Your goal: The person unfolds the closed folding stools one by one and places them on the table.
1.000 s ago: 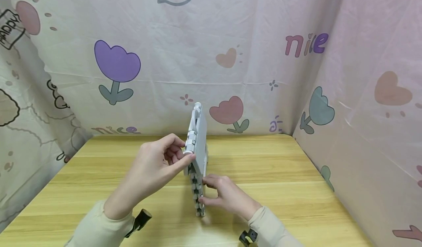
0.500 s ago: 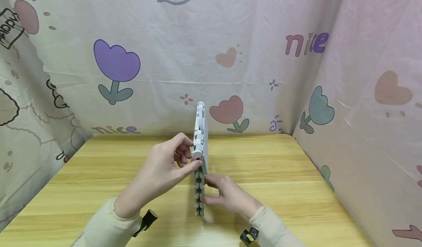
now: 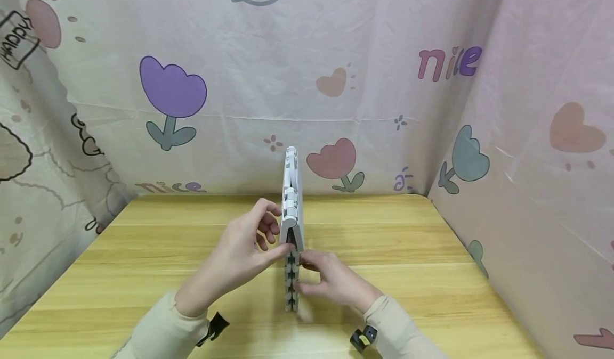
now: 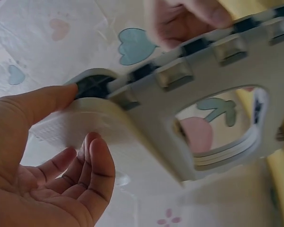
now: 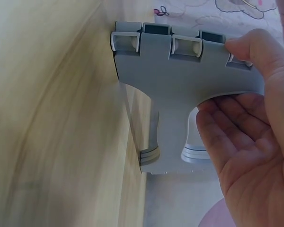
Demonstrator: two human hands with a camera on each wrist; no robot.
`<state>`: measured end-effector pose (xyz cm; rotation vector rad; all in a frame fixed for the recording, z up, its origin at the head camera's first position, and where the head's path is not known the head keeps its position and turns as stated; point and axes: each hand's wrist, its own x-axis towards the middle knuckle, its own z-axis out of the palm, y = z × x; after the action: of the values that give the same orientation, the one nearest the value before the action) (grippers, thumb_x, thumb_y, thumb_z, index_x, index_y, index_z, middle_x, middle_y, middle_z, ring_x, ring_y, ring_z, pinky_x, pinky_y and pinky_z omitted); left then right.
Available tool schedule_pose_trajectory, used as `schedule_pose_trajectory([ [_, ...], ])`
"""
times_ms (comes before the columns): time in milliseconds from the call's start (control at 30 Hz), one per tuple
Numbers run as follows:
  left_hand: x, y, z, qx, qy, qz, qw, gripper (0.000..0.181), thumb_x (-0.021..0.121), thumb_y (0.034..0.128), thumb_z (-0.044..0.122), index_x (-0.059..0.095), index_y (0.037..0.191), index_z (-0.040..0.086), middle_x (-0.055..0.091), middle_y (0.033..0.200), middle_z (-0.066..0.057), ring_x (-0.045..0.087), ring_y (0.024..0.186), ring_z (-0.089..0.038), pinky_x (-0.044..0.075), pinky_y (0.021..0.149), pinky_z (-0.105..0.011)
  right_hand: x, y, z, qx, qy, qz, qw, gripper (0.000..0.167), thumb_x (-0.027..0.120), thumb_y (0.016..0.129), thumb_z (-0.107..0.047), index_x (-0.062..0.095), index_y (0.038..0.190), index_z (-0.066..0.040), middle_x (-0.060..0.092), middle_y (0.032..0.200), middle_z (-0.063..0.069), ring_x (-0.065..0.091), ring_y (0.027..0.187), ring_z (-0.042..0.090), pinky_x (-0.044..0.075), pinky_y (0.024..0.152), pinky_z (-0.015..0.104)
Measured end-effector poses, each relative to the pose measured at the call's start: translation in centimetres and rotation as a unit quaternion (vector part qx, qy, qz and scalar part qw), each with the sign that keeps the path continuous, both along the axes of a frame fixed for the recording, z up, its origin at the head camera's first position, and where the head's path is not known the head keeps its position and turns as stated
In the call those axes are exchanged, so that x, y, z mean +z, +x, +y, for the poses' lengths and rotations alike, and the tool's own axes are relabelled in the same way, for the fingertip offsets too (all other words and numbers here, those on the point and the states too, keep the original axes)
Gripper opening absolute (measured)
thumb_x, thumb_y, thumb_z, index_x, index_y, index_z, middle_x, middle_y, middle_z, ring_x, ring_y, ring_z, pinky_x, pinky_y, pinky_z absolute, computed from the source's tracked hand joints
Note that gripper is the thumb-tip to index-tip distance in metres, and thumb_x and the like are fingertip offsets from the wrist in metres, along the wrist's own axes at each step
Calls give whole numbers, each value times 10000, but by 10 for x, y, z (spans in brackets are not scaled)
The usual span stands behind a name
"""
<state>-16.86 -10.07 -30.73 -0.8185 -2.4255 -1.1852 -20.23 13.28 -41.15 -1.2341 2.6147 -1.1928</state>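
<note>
A pale grey-white plastic folding stool [image 3: 290, 204] stands nearly edge-on on the table, mostly folded, its upper panels parted in a narrow V. My left hand [image 3: 240, 247] holds the near end of an upper panel: in the left wrist view, the thumb lies on the panel's edge and the curled fingers are by its outer face. Lower down on the right, my right hand [image 3: 333, 279] grips a hinged leg panel [image 5: 173, 85]. Its thumb is on the hinge edge and its fingers reach behind, at a cutout. The stool's far side is hidden in the head view.
The wood-grain table [image 3: 384, 231] extends to both sides of the stool. A patterned cloth [image 3: 384, 98] hangs behind it and along both sides. Black straps with small devices [image 3: 363, 339] are on both wrists.
The stool's tilted upper part has swung right into line with the lower part. My left hand moved right with it, and its thumb slid slightly lower. The right hand stays nearly in place.
</note>
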Motion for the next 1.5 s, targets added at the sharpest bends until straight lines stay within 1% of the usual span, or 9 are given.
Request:
schedule_pose_trajectory([
  [133, -15, -5, -1, -32, 11, -235, 9997, 503, 945, 812, 98, 593, 1172, 99, 674, 912, -13, 677, 815, -136, 609, 682, -235, -2, -2, 2, 23, -68, 43, 10000, 462, 774, 966, -142, 645, 1404, -70, 724, 1378, 74, 699, 1305, 252, 541, 1128, 328],
  [300, -34, -9, -1, 2, 25, -783, 9969, 477, 941, 821, 126, 604, 1156, 79, 710, 960, -17, 698, 864, -135, 620, 709, -220, -4, -2, 3, -177, 154, 306, 9993, 526, 775, 967, -218, 630, 1456, -91, 696, 1451, 58, 695, 1310, 242, 547, 1140, 397],
  [433, -44, -12, -2, -45, 99, -1293, 9915, 444, 930, 843, 199, 654, 1160, 58, 749, 1025, -40, 713, 894, -122, 623, 742, -200, -4, 1, 4, -470, 478, 414, 9969, 555, 770, 961, -296, 640, 1459, -88, 689, 1454, 40, 686, 1305, 218, 540, 1152, 423],
  [533, -49, -15, -3, -154, 128, -1517, 9882, 423, 916, 862, 235, 698, 1173, 48, 776, 1051, -47, 721, 910, -114, 622, 765, -199, -4, 2, 4, -596, 591, 429, 9955, 567, 783, 950, -316, 649, 1455, -95, 687, 1450, 24, 680, 1305, 201, 534, 1158, 416],
  [733, -56, -17, -2, -334, 75, -1660, 9855, 359, 907, 872, 248, 759, 1145, 68, 808, 1036, -33, 745, 916, -115, 618, 780, -192, -6, 1, 4, -639, 633, 561, 9944, 555, 816, 942, -381, 685, 1428, -147, 703, 1429, 2, 682, 1299, 187, 537, 1154, 424],
  [933, -61, -18, -1, -496, 58, -1834, 9818, 373, 908, 866, 252, 756, 1154, 71, 810, 1015, -23, 742, 917, -118, 613, 791, -202, -7, 0, 4, -615, 640, 727, 9934, 534, 821, 942, -384, 706, 1402, -137, 725, 1396, 24, 703, 1265, 201, 560, 1123, 424],
  [1133, -65, -20, 1, -489, 116, -1823, 9820, 360, 900, 873, 248, 752, 1144, 63, 814, 1007, -37, 747, 890, -124, 616, 786, -210, -7, 0, 6, -688, 705, 621, 9932, 546, 824, 939, -395, 706, 1401, -129, 719, 1415, 38, 695, 1292, 223, 545, 1144, 442],
  [1300, -67, -20, 3, -520, 208, -1832, 9815, 343, 895, 883, 244, 751, 1135, 60, 817, 1004, -43, 755, 885, -122, 616, 795, -199, -7, 0, 8, -671, 713, 642, 9931, 540, 818, 942, -405, 708, 1393, -129, 720, 1418, 35, 697, 1296, 225, 543, 1146, 443],
  [1500, -67, -20, 3, -486, 255, -1838, 9814, 345, 897, 883, 241, 750, 1132, 54, 820, 1000, -47, 760, 883, -123, 621, 799, -213, -7, -1, 9, -596, 660, 666, 9938, 519, 822, 941, -357, 709, 1397, -136, 725, 1404, 36, 702, 1283, 208, 550, 1139, 419],
])
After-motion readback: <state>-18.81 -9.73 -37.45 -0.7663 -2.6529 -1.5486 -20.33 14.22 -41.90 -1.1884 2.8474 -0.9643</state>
